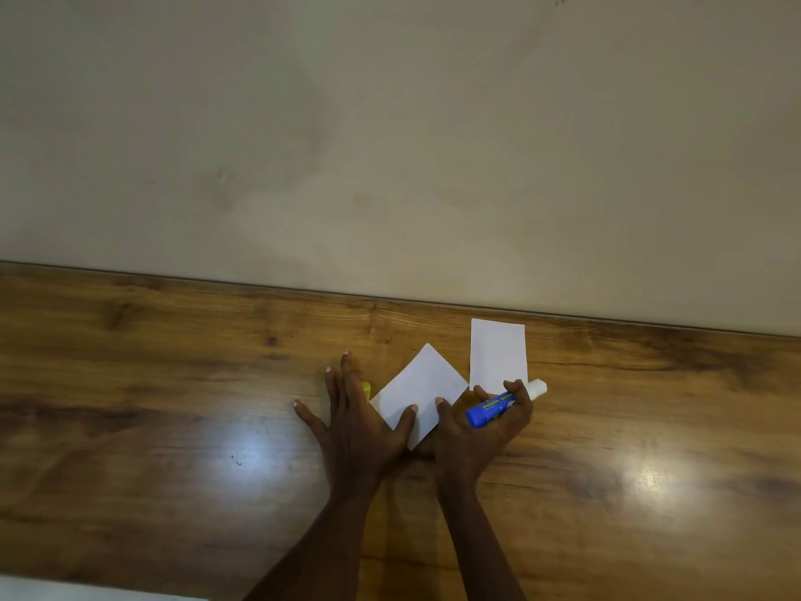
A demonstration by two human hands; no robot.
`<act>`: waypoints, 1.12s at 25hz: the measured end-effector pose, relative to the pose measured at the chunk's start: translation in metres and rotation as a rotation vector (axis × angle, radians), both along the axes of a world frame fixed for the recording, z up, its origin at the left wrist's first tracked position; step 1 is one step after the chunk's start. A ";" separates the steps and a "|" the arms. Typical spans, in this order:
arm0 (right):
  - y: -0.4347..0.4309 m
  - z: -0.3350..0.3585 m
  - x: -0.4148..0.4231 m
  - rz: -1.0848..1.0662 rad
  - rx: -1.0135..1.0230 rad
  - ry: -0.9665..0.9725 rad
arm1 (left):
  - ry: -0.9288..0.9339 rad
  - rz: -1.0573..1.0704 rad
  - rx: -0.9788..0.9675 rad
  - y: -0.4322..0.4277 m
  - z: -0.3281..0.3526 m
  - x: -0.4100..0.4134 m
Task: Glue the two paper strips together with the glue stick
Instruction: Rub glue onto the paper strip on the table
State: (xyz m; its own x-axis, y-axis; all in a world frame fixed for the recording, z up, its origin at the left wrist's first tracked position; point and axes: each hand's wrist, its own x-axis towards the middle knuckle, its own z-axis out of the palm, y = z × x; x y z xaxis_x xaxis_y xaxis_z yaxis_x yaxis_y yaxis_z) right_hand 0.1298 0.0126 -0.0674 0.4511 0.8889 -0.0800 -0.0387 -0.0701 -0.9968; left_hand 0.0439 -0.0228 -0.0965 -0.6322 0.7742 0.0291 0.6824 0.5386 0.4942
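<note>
Two white paper strips lie on the wooden table. One strip [420,390] is turned diamond-wise between my hands; the other strip [497,354] lies upright just behind and to the right. My left hand [355,422] rests flat with spread fingers, its thumb on the near strip's left edge. A yellow cap [366,390] peeks out beside its fingers. My right hand [481,431] grips a blue glue stick [494,407], whose white glue end points right, uncapped. Its thumb touches the near strip's right edge.
The wooden table [173,383] runs wide to both sides and meets a plain beige wall [390,145] just behind the papers. Glare spots sit on the table at left and right. A pale edge shows at the bottom left corner.
</note>
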 end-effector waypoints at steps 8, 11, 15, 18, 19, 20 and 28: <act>0.085 0.025 0.033 1.223 -0.013 -0.671 | -0.054 -0.005 0.043 -0.001 0.004 0.000; 0.091 0.025 0.023 1.308 0.076 -0.786 | -0.019 -0.011 0.006 -0.001 0.006 0.000; 0.077 0.017 0.019 1.075 0.111 -0.763 | -0.018 -0.014 0.010 -0.001 0.006 0.000; 0.055 0.011 0.016 0.930 0.050 -0.421 | -0.012 -0.022 0.008 -0.003 0.006 0.001; 0.046 0.009 0.013 0.885 0.031 -0.340 | -0.010 -0.024 0.004 -0.003 0.006 0.000; 0.039 0.007 0.010 0.834 0.020 -0.261 | -0.014 -0.026 0.003 -0.003 0.006 0.000; 0.029 -0.003 0.000 0.666 -0.037 -0.090 | -0.034 -0.038 0.020 -0.002 0.007 0.002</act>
State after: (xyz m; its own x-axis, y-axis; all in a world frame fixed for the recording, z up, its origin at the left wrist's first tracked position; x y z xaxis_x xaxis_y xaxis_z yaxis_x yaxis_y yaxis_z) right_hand 0.1298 0.0417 -0.0700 -0.1861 0.9770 -0.1036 0.1076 -0.0846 -0.9906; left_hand 0.0455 -0.0252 -0.0898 -0.6033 0.7971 0.0243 0.6849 0.5023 0.5278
